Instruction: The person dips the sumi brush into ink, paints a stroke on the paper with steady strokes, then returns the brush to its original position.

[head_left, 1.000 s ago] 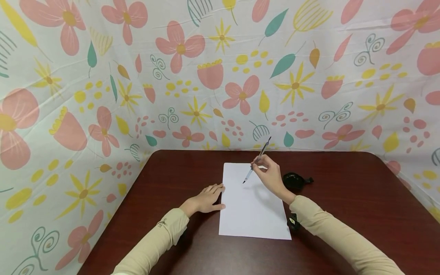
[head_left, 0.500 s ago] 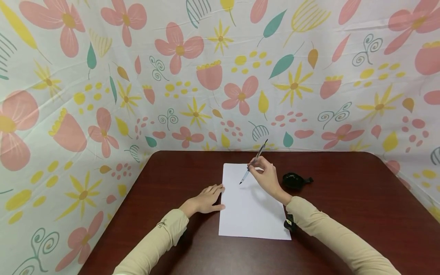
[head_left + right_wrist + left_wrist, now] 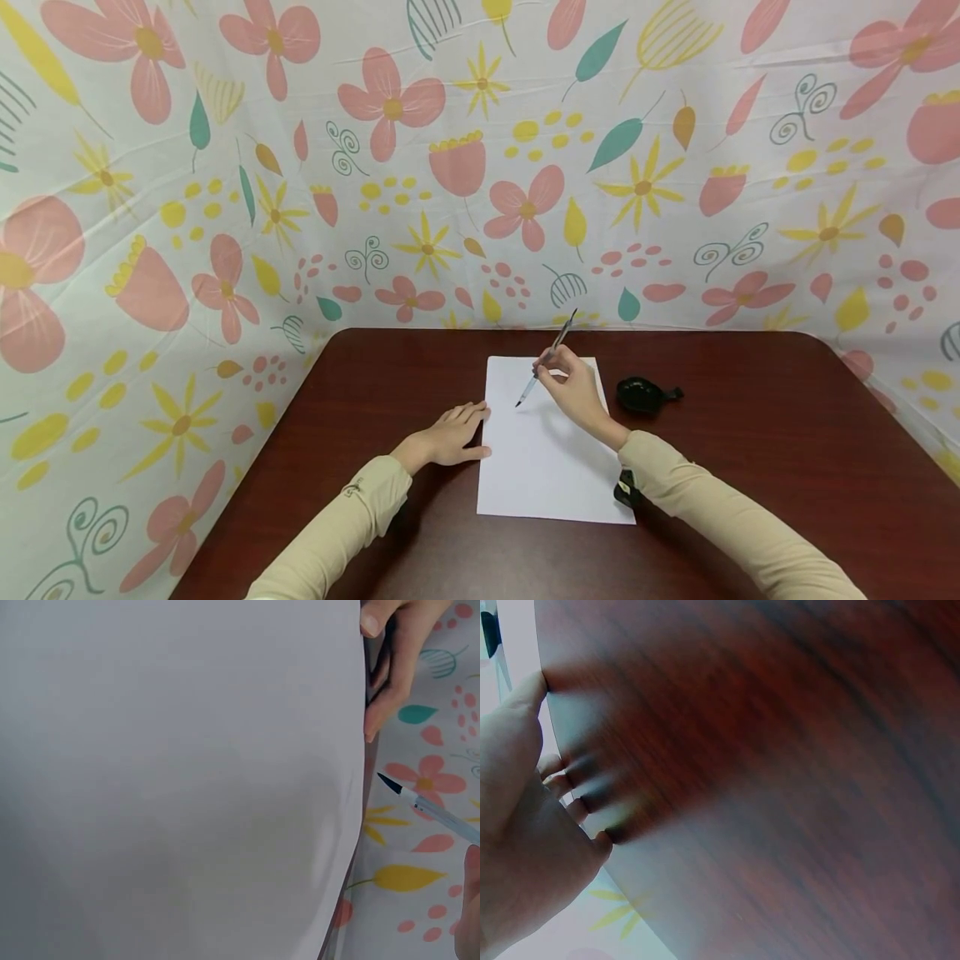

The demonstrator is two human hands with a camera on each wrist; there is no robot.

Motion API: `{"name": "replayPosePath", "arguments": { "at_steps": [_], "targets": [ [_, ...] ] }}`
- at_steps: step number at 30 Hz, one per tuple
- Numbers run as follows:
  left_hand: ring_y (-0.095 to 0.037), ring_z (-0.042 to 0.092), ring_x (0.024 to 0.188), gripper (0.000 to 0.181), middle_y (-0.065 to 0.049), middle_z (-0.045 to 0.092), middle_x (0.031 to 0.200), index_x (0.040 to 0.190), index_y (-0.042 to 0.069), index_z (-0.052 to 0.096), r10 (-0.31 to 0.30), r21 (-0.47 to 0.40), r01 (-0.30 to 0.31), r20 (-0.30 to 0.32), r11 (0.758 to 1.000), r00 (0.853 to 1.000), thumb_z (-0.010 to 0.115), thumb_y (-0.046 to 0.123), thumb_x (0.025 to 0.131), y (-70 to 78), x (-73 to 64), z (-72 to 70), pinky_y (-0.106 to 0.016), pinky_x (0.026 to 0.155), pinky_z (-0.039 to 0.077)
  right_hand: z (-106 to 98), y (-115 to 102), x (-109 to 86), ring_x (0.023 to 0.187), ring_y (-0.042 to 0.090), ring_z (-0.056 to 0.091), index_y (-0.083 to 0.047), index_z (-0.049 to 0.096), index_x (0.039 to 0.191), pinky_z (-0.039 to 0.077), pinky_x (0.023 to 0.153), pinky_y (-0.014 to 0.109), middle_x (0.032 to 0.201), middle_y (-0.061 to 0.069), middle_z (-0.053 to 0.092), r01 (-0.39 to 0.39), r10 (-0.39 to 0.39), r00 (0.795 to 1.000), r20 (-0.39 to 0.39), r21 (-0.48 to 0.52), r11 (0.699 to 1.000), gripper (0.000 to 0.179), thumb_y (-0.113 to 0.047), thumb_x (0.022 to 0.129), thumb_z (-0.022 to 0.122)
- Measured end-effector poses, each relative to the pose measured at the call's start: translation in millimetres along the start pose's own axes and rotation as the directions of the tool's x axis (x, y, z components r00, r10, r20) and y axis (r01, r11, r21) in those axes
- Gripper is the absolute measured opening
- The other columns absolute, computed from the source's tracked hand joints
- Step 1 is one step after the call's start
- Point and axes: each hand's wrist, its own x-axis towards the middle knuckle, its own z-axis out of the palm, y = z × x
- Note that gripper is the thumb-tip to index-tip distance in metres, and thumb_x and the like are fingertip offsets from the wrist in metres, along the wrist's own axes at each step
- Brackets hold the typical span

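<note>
My right hand [image 3: 576, 390] pinches a slim brush [image 3: 528, 390] with a pale barrel and a dark pointed tip. It slants down to the left, tip close over the upper part of a white sheet of paper [image 3: 540, 475]. In the right wrist view the brush [image 3: 442, 817] shows black bristles, with only part of the right hand [image 3: 469, 915] at the edge. My left hand [image 3: 450, 437] lies flat on the table, fingers straight, fingertips and thumb at the paper's left edge. The left wrist view shows that hand [image 3: 525, 787] from the thumb side.
A shiny black dish [image 3: 639, 395] with a short handle stands right of the paper. The dark red-brown table [image 3: 780, 433] reaches back to a flower-patterned cloth [image 3: 465, 175], which also hangs at the left. A small black device [image 3: 624, 488] sits under the right cuff.
My right hand has moved a little left and toward me with the brush, its tip sliding left and slightly down over the paper. The left hand has stayed in place.
</note>
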Motion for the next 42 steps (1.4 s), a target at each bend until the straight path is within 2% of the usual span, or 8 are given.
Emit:
{"name": "replayPosePath", "arguments": {
  "at_steps": [15, 22, 35, 39, 42],
  "targets": [
    [-0.037, 0.017, 0.148, 0.07, -0.017, 0.016, 0.161, 0.152, 0.001, 0.02, -0.01, 0.002, 0.01, -0.005, 1.0, 1.0, 0.046, 0.042, 0.101, -1.4, 1.3, 2.4, -0.053, 0.118, 0.019, 5.3, -3.0, -1.0, 0.096, 0.042, 0.067, 0.011, 0.056, 0.096, 0.055, 0.077, 0.016, 0.1, 0.027, 0.066, 0.002, -0.002, 0.999, 0.036, -0.016, 1.0, 0.008, 0.008, 0.089, 0.059],
    [-0.037, 0.016, 0.148, 0.072, -0.016, 0.014, 0.162, 0.153, 0.002, 0.019, -0.022, 0.002, 0.022, 0.012, 1.0, 1.0, 0.044, 0.045, 0.101, -0.8, 1.6, 2.8, -0.052, 0.119, 0.018, 9.1, -3.6, -1.9, 0.095, 0.041, 0.068, 0.011, 0.056, 0.097, 0.056, 0.078, 0.022, 0.1, 0.026, 0.067, -0.014, 0.015, 0.998, 0.059, -0.018, 1.0, 0.009, 0.009, 0.088, 0.059],
    [-0.037, 0.015, 0.149, 0.072, -0.015, 0.014, 0.162, 0.153, 0.003, 0.019, -0.012, -0.005, 0.012, -0.001, 1.0, 1.0, 0.044, 0.045, 0.101, -4.2, 3.4, 5.7, -0.052, 0.119, 0.017, 10.3, -4.8, -3.4, 0.098, 0.041, 0.067, 0.012, 0.056, 0.097, 0.057, 0.08, 0.029, 0.102, 0.028, 0.065, -0.05, 0.055, 0.994, 0.089, -0.056, 0.997, 0.01, 0.006, 0.089, 0.059],
    [-0.038, 0.016, 0.148, 0.071, -0.016, 0.016, 0.161, 0.152, 0.002, 0.02, -0.006, -0.003, 0.006, 0.001, 1.0, 1.0, 0.046, 0.043, 0.101, -3.6, 2.8, 2.5, -0.053, 0.118, 0.019, 10.3, 2.7, -2.7, 0.098, 0.041, 0.068, 0.01, 0.056, 0.095, 0.058, 0.079, 0.031, 0.102, 0.028, 0.065, -0.026, 0.032, 0.996, 0.088, -0.07, 0.997, 0.008, 0.005, 0.089, 0.06],
    [-0.036, 0.016, 0.149, 0.072, -0.015, 0.015, 0.162, 0.153, 0.003, 0.019, -0.012, 0.003, 0.012, 0.003, 1.0, 1.0, 0.045, 0.046, 0.101, -4.3, 3.0, 3.3, -0.052, 0.118, 0.018, 11.2, 21.0, -1.4, 0.096, 0.036, 0.069, 0.006, 0.057, 0.093, 0.058, 0.077, 0.027, 0.099, 0.022, 0.067, -0.009, 0.017, 0.997, 0.075, -0.1, 0.995, 0.007, 0.001, 0.09, 0.061]
  ]
}}
